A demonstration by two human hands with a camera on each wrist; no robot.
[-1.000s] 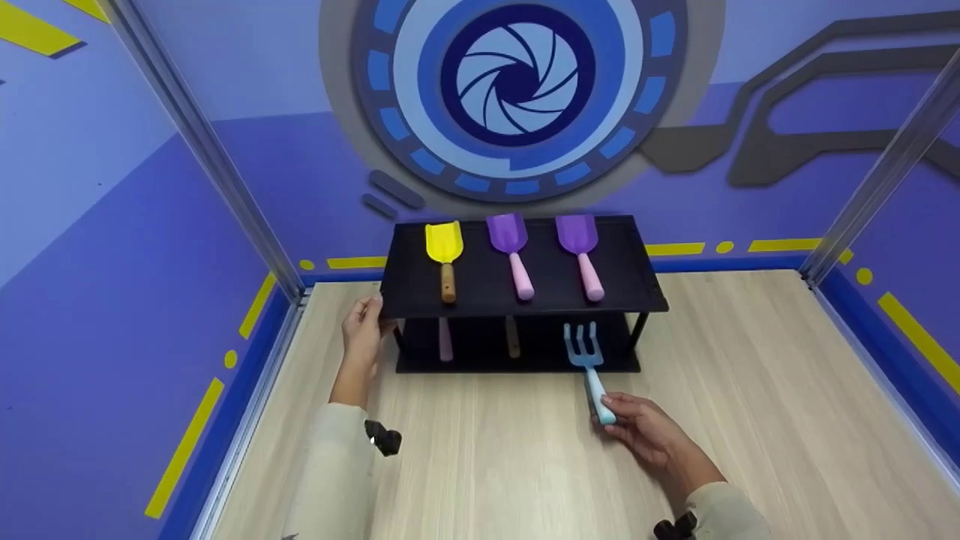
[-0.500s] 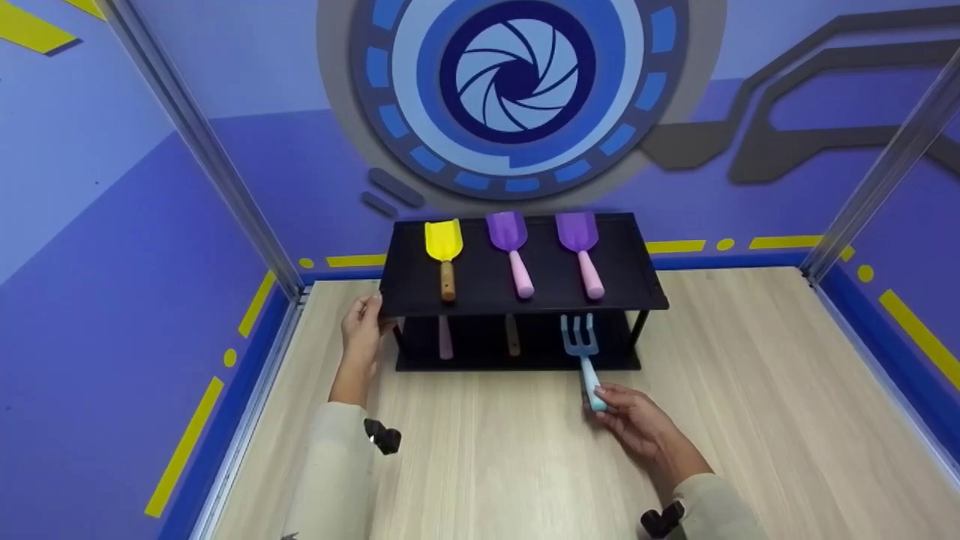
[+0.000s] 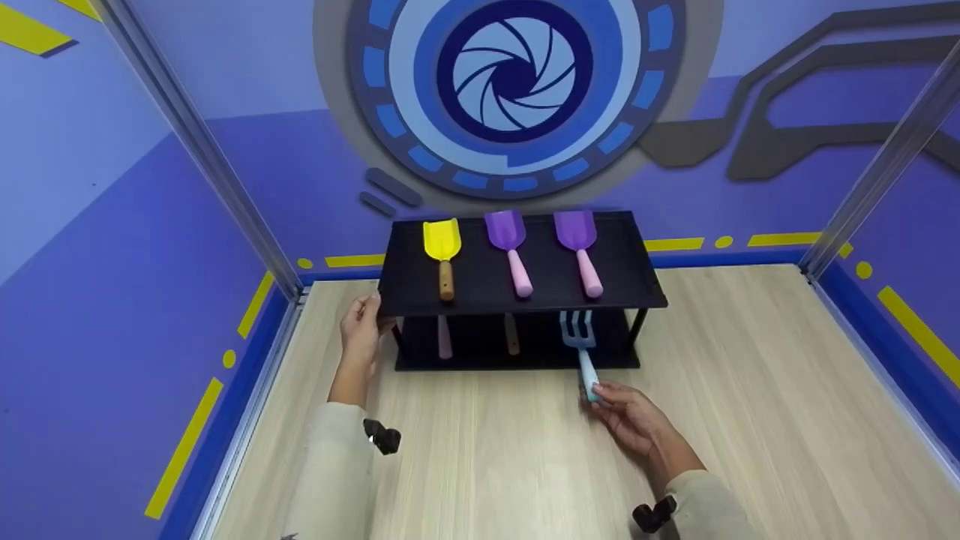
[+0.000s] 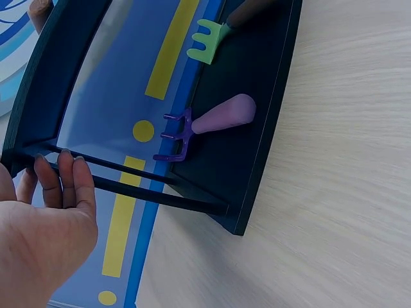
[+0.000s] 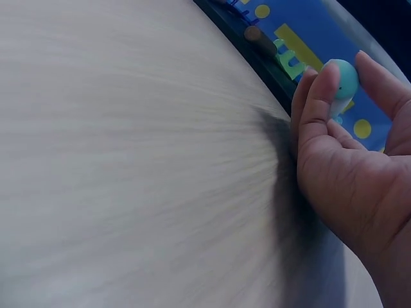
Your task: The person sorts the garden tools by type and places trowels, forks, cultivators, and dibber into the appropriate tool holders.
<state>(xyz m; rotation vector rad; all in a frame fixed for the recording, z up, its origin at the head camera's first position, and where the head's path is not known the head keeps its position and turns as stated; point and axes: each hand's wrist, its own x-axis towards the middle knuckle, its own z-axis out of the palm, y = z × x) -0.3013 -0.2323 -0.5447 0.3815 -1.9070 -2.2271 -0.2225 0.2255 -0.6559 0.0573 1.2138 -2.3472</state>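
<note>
My right hand (image 3: 634,421) pinches the end of the pale blue handle of a small garden fork (image 3: 579,331). Its tines point away from me and reach in under the top board of a black two-tier shelf (image 3: 480,289). In the right wrist view only the rounded handle end shows between thumb and fingers. My left hand (image 3: 361,330) grips the left edge of the shelf's top board, fingers bent beside the thin posts (image 4: 154,196). On the lower tier lie a purple fork with a pink handle (image 4: 225,114) and a green fork (image 4: 207,42) with a brown handle.
On the top board lie a yellow scoop (image 3: 442,240) with a wooden handle and two purple scoops (image 3: 506,229) with pink handles. The shelf stands on a pale wooden table (image 3: 480,450), close to the blue patterned back wall (image 3: 277,180). Metal posts mark the corners.
My right hand has moved the blue fork forward and slightly left, so its tines now reach beneath the top board. The left hand stays at the shelf's edge.
</note>
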